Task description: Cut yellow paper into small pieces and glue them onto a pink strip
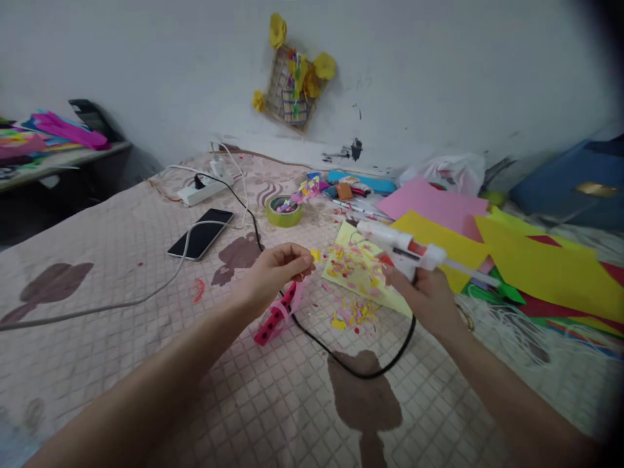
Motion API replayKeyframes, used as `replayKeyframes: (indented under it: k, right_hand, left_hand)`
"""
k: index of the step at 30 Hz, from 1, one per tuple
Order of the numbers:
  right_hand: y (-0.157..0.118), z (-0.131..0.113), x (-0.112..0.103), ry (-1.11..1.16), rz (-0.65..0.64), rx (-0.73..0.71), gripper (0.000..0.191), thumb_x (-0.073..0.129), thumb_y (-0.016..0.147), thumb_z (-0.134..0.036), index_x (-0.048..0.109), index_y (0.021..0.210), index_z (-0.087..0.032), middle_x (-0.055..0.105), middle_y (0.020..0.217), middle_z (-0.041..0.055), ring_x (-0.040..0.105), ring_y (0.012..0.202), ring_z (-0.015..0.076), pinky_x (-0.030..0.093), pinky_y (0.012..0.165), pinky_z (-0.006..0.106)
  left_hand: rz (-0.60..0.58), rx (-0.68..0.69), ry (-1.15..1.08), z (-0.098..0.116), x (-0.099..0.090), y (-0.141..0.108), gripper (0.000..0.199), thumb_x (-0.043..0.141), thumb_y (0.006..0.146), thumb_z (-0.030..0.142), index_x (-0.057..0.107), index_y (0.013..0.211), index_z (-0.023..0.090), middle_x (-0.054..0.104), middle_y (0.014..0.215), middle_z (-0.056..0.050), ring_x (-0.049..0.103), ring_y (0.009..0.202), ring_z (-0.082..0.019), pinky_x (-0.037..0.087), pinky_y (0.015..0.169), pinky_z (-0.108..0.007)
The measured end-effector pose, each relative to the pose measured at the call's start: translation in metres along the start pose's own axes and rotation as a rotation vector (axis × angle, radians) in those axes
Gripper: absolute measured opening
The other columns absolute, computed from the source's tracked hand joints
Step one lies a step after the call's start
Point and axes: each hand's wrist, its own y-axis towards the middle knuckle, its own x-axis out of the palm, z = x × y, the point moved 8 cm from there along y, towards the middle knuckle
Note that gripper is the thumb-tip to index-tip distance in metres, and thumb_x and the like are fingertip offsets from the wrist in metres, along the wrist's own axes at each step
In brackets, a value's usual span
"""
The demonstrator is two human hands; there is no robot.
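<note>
My left hand (pixel 280 272) is closed in a pinch, with a small yellow paper piece (pixel 316 255) at its fingertips. Just below that hand, a red strip with dark dots (pixel 277 320) lies on the cloth, with a pink ribbon (pixel 281 308) around it. My right hand (pixel 429 300) grips a white glue gun (pixel 390 242), its nozzle pointing left and a glue stick (pixel 470 270) sticking out of the back. Beneath the gun lies a pale yellow sheet (pixel 341 238) scattered with tiny paper cuttings (pixel 353 261).
A black cord (pixel 331 356) loops across the table from the gun. To the left are a phone (pixel 201 234) and a power strip (pixel 205 190). Green tape (pixel 284 218) stands behind. Coloured sheets (pixel 550 253) and white string (pixel 511 328) lie at right.
</note>
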Motion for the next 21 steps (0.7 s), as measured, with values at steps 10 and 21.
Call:
replayKeyframes:
  k: [10,21]
  right_hand:
    - [-0.037,-0.022,0.019,-0.066,-0.197,-0.091,0.020,0.048,0.086,-0.036,0.058,0.082,-0.019,0.062,0.082,0.0034,0.058,0.078,0.0210,0.045,0.076,0.033]
    - [-0.038,-0.020,0.025,-0.039,-0.235,-0.038,0.020,0.047,0.085,-0.037,0.056,0.077,-0.021,0.061,0.081,0.0048,0.057,0.080,0.0243,0.043,0.077,0.037]
  left_hand:
    - [0.022,-0.003,0.023,0.001,-0.001,0.001,0.015,0.066,0.070,0.024,0.056,0.072,0.013,0.058,0.064,0.001,0.050,0.058,-0.007,0.037,0.059,-0.021]
    - [-0.019,0.026,0.106,0.005,0.003,-0.001,0.013,0.063,0.073,0.024,0.056,0.071,0.013,0.056,0.062,0.002,0.047,0.057,-0.006,0.035,0.057,-0.020]
